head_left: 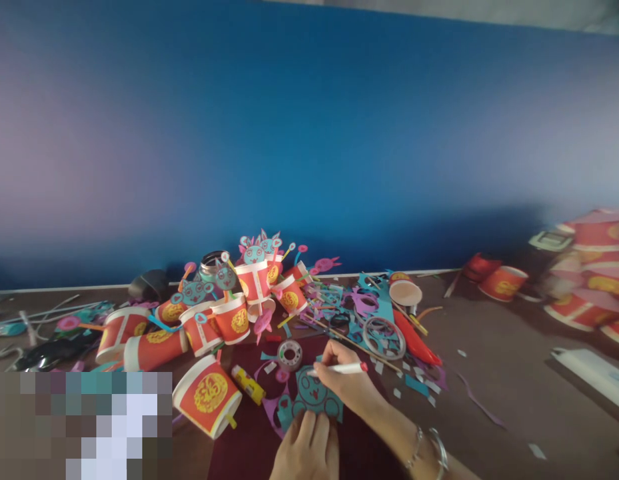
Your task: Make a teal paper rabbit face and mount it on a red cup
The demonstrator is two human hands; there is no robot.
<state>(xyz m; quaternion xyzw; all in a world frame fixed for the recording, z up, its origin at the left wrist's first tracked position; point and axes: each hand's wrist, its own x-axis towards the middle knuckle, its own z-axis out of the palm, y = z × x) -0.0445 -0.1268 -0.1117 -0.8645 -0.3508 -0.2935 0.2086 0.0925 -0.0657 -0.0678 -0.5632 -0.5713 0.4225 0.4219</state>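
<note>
My right hand (pixel 344 377) is closed around a white marker pen (pixel 346 368) with a red end, its tip at the upper part of a teal sheet of paper (pixel 334 408). Dark outlines of a rounded animal-like figure are drawn on that paper. At the paper's lower edge my left hand (pixel 306 447) presses down with bent fingers held together; its fingertips are partly hidden. A roll of clear tape (pixel 290 355), a yellow glue stick (pixel 248 385) and purple paper cutouts (pixel 273 408) lie to the left of the paper, over a dark red sheet (pixel 239 443).
Several red paper cups with gold emblems (pixel 209 395) cluster at the left, some carrying paper faces. Paper scraps and a large tape ring (pixel 384 337) lie right of centre. Stacked cups (pixel 599 280) and a white box (pixel 594 377) are at far right. A blue wall (pixel 309 133) rises behind.
</note>
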